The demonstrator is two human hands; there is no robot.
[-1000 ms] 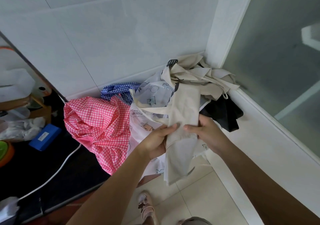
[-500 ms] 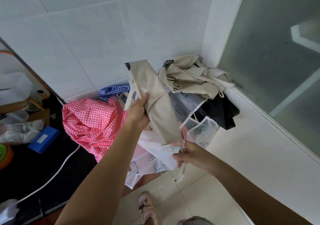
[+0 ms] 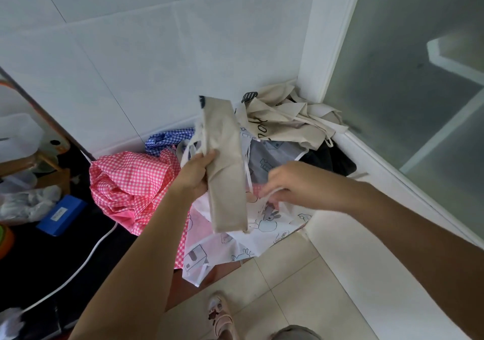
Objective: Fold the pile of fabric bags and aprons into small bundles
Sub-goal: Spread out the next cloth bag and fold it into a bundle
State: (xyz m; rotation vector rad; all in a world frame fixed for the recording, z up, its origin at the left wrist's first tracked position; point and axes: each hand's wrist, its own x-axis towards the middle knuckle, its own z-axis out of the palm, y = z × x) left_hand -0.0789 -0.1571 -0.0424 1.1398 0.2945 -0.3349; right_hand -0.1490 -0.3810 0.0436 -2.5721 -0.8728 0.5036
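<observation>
Left hand [image 3: 195, 174] grips folded beige bag [image 3: 225, 161] upright above pile; right hand [image 3: 293, 185] pinches its white strap [image 3: 272, 191].

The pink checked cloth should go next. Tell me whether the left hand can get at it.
Probably not yet. The left hand grips the folded beige bag, so it is occupied. The way itself looks free: the pink checked cloth lies uncovered just beside it.
</observation>
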